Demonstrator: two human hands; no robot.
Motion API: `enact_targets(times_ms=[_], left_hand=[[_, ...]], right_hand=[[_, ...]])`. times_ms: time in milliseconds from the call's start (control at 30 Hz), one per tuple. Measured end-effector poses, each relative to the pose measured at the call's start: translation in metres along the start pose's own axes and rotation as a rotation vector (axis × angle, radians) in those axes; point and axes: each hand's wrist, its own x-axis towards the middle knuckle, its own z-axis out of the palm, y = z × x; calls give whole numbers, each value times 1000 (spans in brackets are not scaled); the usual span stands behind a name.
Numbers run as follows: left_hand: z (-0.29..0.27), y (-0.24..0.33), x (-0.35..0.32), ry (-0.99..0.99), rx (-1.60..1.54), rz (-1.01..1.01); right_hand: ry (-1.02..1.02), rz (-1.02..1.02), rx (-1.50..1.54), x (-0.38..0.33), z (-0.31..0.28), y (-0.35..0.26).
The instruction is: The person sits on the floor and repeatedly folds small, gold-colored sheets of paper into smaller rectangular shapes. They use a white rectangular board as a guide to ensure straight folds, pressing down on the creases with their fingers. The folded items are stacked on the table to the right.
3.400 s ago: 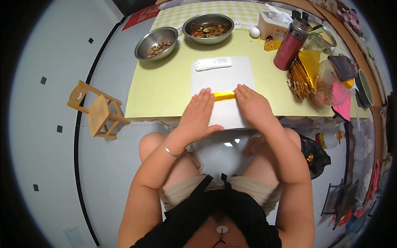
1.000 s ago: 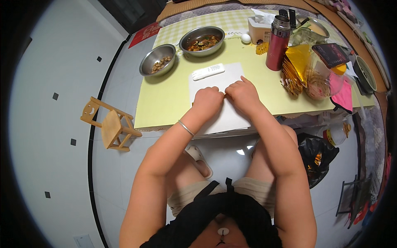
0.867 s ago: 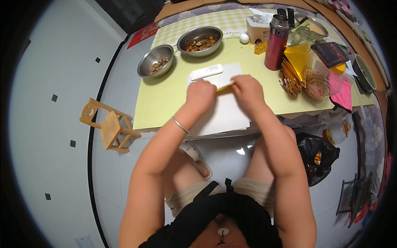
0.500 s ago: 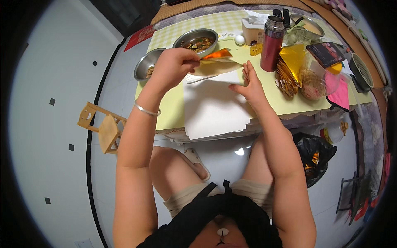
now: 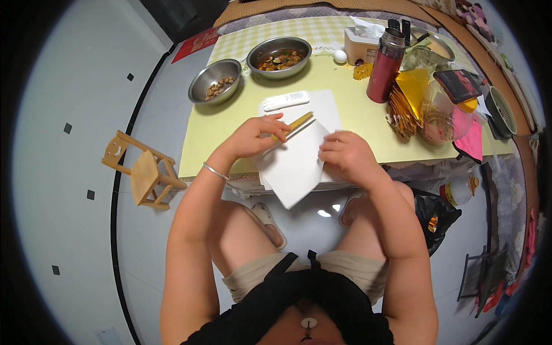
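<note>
A white-backed sheet of paper (image 5: 299,164) lies turned at an angle on a stack of white sheets (image 5: 329,109), its near corner poking past the table's front edge. Along its far edge runs a narrow gold foil strip (image 5: 300,121), apparently folded over. The fingers of my left hand (image 5: 259,137) close on the left end of that strip. My right hand (image 5: 349,156) has its curled fingers on the sheet's right corner; the thumb is hidden. Just beyond lies a white, flat, long case (image 5: 286,101) on the stack.
Two steel bowls, one with nuts (image 5: 198,89) and one with food in sauce (image 5: 280,40), stand behind on the left. A red open flask (image 5: 384,72), gold foil pieces (image 5: 411,98), a phone (image 5: 458,85) and an egg (image 5: 340,56) are right. A wooden chair (image 5: 146,172) stands left.
Both hands have come down and nearer to me, bringing the foil sheet from the air onto the white stack. The right hand, spread before, now has curled fingers at the sheet's corner.
</note>
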Motion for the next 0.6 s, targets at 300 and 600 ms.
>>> enact_targets(times_ms=[300,600], left_hand=[[82,53,-60,175,550,26],[49,42,-70,210,366,42]], right_hand=[[-96,46,149,9,-3,-19],[-170,101,339,13,-11,3]])
